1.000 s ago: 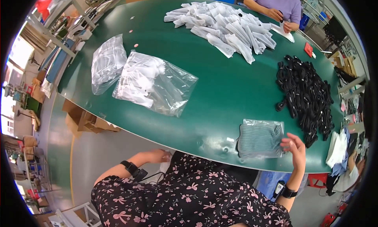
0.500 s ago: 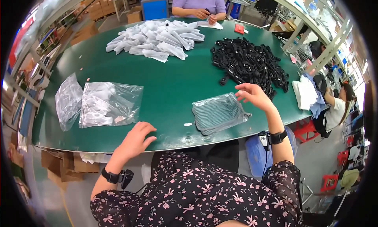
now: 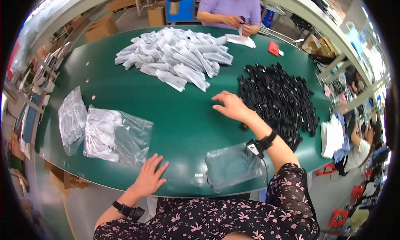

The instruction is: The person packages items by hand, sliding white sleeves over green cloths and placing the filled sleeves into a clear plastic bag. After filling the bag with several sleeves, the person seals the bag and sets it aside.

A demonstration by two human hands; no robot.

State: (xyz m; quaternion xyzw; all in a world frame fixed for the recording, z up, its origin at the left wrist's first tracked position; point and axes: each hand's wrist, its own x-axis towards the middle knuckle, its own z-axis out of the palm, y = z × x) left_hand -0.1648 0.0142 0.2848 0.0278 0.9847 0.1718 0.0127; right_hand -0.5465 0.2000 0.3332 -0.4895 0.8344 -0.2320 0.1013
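Note:
My left hand [image 3: 150, 176] rests by the table's near edge, fingers spread, holding nothing. Just beyond it lies a clear plastic bag [image 3: 139, 134] with white packets in it, and a second filled bag [image 3: 73, 121] leans beside that one. Out over the middle of the table reaches my right hand [image 3: 231, 106], open, between the white packets and the black cables. The heap of black coiled cables [image 3: 277, 102] is right beside it. Under my right forearm a clear bag with folded grey-green fabric [image 3: 233, 167] lies flat, partly hidden by the wrist device.
A large pile of white wrapped packets [image 3: 175, 54] covers the far middle of the green table [image 3: 187, 127]. Across from me a person in a purple top [image 3: 229, 9] handles a small dark item. A red packet [image 3: 273, 48] lies far right, white cloths [image 3: 332, 136] at the right edge.
My right hand has moved forward and left, from the fabric bag toward the table's middle. My left hand stays near the edge, its fingers more spread. The view has tilted.

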